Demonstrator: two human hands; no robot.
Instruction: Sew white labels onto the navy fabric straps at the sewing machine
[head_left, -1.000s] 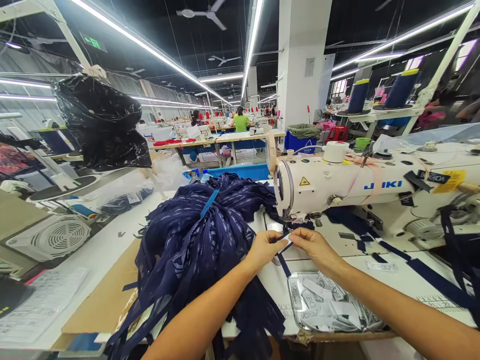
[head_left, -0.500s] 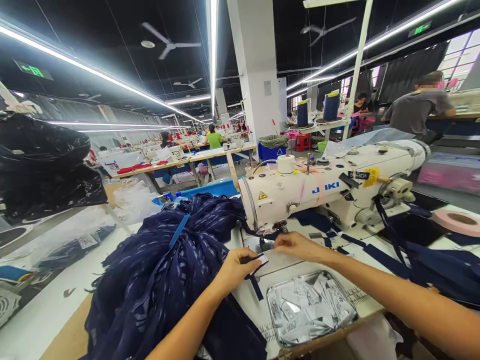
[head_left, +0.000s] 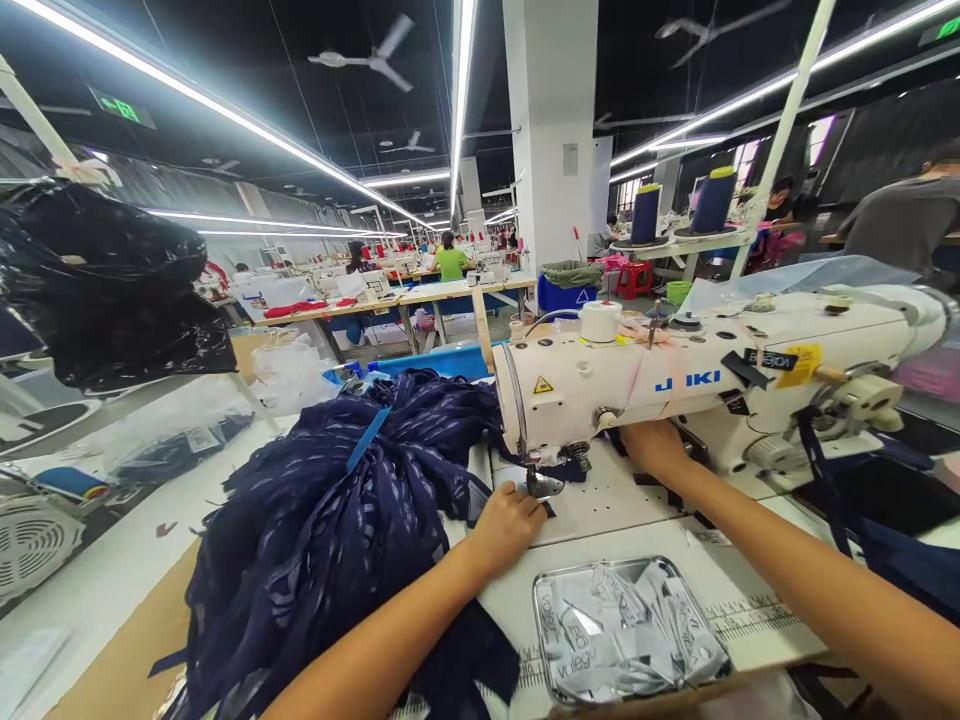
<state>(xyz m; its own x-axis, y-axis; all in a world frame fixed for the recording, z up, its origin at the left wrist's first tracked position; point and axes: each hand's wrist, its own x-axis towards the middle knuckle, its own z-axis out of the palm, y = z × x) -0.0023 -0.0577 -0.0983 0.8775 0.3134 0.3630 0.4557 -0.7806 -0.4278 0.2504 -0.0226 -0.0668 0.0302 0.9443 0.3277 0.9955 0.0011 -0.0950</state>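
Left hand (head_left: 508, 525): fingers curled closely together, back of hand up, at the needle area beside the metal presser foot (head_left: 541, 484); fingertips partly hidden, so what they hold, if anything, cannot be told. Right hand (head_left: 654, 448): reaching beneath the arm of the white sewing machine (head_left: 615, 390); fingers out of sight, opening and contents cannot be told.

Contents of the view, left to right:

Black plastic bag (head_left: 112, 290), hung from a pale frame. Below it, a clear bag (head_left: 184, 440) with dark contents. Brown cardboard sheet (head_left: 124, 640), flat on the white tabletop (head_left: 135, 555).

Navy fabric strips (head_left: 322, 520), one large heap, gathered by a light blue tie (head_left: 369, 438), just left of the machine and left hand; lower ends spread toward the table's near edge.

Navy cloth piece (head_left: 566, 471), small, on the machine bed just right of the presser foot.

Metal tray (head_left: 541, 640), between the forearms, filled with white printed labels (head_left: 622, 635).

Thread cones (head_left: 714, 200), navy, two, on a stand behind the machine.

Seated person (head_left: 900, 220), dark grey top, far right.
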